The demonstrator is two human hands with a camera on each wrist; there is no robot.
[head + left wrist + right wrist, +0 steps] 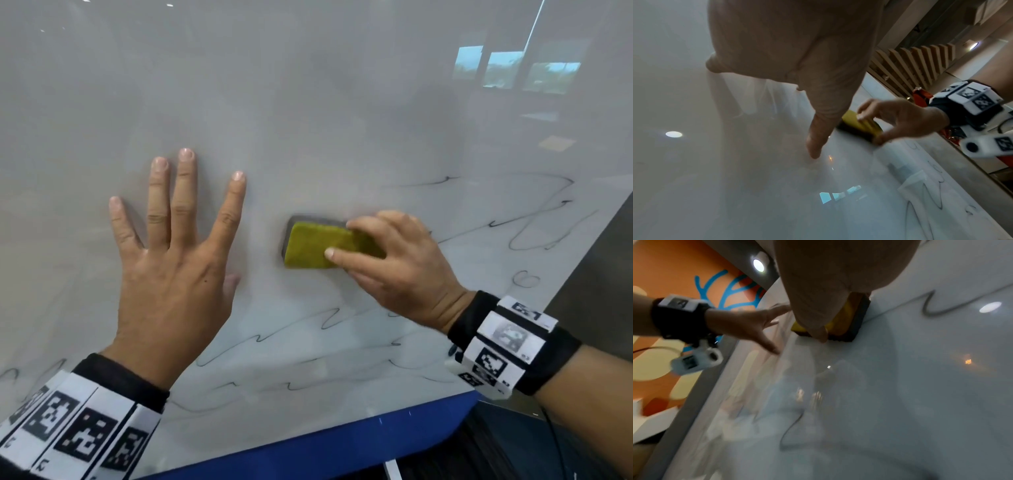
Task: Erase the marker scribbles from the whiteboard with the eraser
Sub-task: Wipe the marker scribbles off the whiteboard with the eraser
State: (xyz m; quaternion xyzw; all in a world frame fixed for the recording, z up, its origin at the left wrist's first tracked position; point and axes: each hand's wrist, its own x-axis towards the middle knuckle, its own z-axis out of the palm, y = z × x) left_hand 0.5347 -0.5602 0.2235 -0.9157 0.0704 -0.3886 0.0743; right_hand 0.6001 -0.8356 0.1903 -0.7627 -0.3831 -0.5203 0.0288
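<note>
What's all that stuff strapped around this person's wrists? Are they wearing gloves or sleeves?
No gloves: both the left hand and right hand are bare. Each wrist carries a black fabric band ringed with white blocks printed with black square codes. Under each wrist hangs a small white camera housing with a round lens, also bearing a code. A thin dark cable trails from the right band.

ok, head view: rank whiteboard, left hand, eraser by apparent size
1. whiteboard, fills most of the frame
2. left hand, spread flat on the board
3. eraser, partly covered by the right hand, so its full size is unsure
</note>
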